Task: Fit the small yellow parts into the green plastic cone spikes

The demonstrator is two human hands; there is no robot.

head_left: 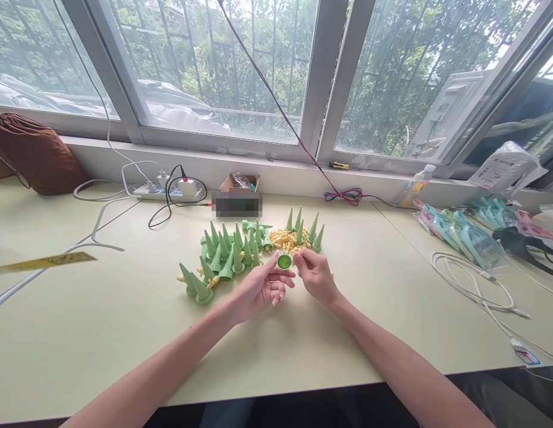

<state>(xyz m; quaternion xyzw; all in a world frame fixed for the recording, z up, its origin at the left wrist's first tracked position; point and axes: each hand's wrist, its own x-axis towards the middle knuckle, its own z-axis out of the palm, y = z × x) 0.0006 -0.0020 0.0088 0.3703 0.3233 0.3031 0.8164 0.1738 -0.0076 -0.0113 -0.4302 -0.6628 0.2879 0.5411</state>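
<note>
Between the thumb and fingers of my left hand [264, 288] is a green cone-shaped cap [284, 262], its round hollow end turned towards me. Right beside that cap, the thumb and fingers of my right hand [317, 278] are pinched together. Whatever they hold is too small or hidden to name. Just beyond my hands lies a pile of small yellow plastic pieces [283, 240]. Several green cones [225, 252] stand to the left of the pile, some with yellow pieces at their sides. More green cones [318, 239] stand at its right.
A power strip [145, 191] with plugs and cables sits at the back left, near a small cardboard box [253, 182]. A brown drawstring bag [35, 153] occupies the far left corner. To the right are a bottle [414, 185], bagged pastel plastic items [465, 235] and a coiled white cable [474, 285].
</note>
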